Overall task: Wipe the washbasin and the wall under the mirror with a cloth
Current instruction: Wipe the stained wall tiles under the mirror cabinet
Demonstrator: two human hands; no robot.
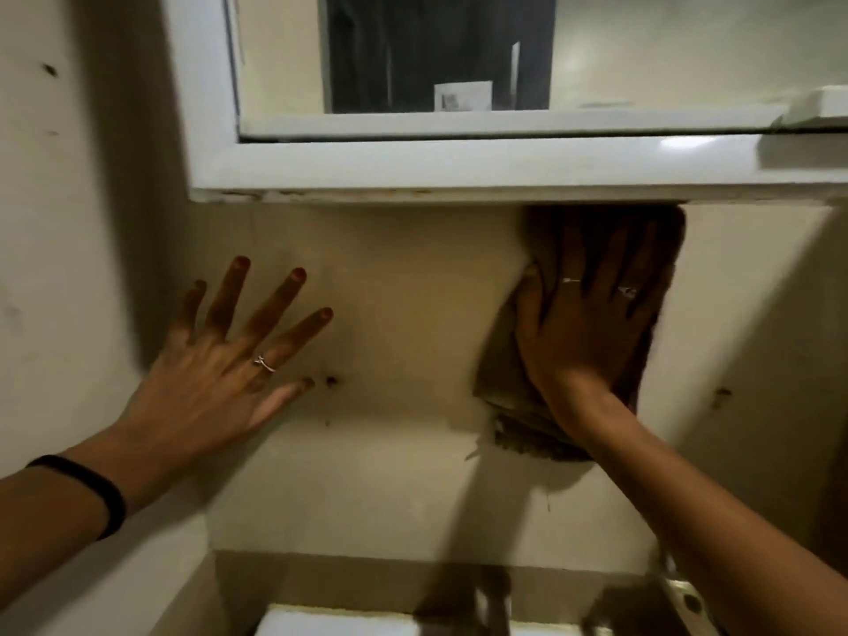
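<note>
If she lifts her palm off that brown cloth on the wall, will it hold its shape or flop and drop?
Likely floppy: the cloth shows folds and a ragged edge below the right hand, so it probably sags. It would probably fall, since only that flat palm seems to hold it against the wall. It looks thin and light.

This is a small bathroom or washroom, seemingly in a home. A mirror (459, 57) in a white frame (413, 165) hangs on a plain cream wall (390, 277), and it reflects a dark doorway and more pale wall. Directly below, at the bottom edge of the view, the white rim of a washbasin (321, 624) shows, with a blurred metal tap (493, 599) beside it. The wall carries small dark marks and screw holes (331, 381), and the corner at left is close.
</note>
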